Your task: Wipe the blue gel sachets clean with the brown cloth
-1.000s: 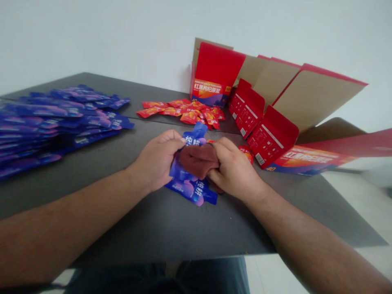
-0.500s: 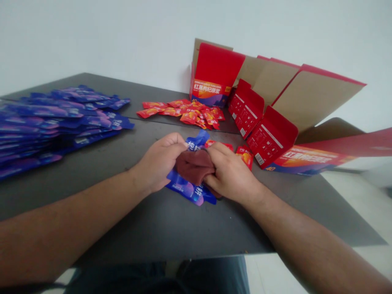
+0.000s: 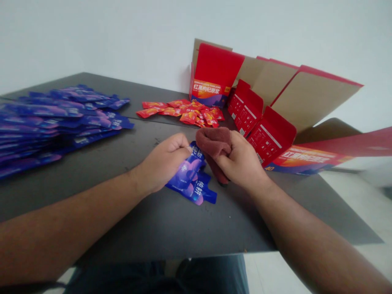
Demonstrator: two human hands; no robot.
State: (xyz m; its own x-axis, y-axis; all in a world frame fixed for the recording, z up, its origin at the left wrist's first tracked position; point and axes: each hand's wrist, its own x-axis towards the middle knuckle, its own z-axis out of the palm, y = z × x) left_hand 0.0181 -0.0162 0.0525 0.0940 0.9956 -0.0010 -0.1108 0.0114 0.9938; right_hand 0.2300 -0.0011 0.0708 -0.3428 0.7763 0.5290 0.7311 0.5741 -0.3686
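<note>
My left hand [image 3: 167, 163] is closed, pinching the edge of a blue pouch [image 3: 187, 170] with white characters and purple round shapes. Just under and to the right of that pouch, other blue pouches [image 3: 202, 187] lie overlapping on the table. A folded brown cloth [image 3: 213, 141] is bunched in my right hand [image 3: 243, 159], whose fingers close round it. The cloth hangs beside the held pouch's upper right, with one end drooping down. Whatever lies behind the cloth and my right hand is hidden.
A large heap of blue pouches [image 3: 70, 112] covers the dark table's [image 3: 137, 228] left side. Red sachets [image 3: 186, 111] lie scattered at the back middle. Open red cartons, including a standing box [image 3: 210, 81] and a nearer box [image 3: 306, 159], fill the right, flaps raised.
My right hand has moved the brown cloth up and to the right, off the blue pouch, uncovering its front. My left hand stays nearly in place. The red sachets near my right hand are now hidden.
</note>
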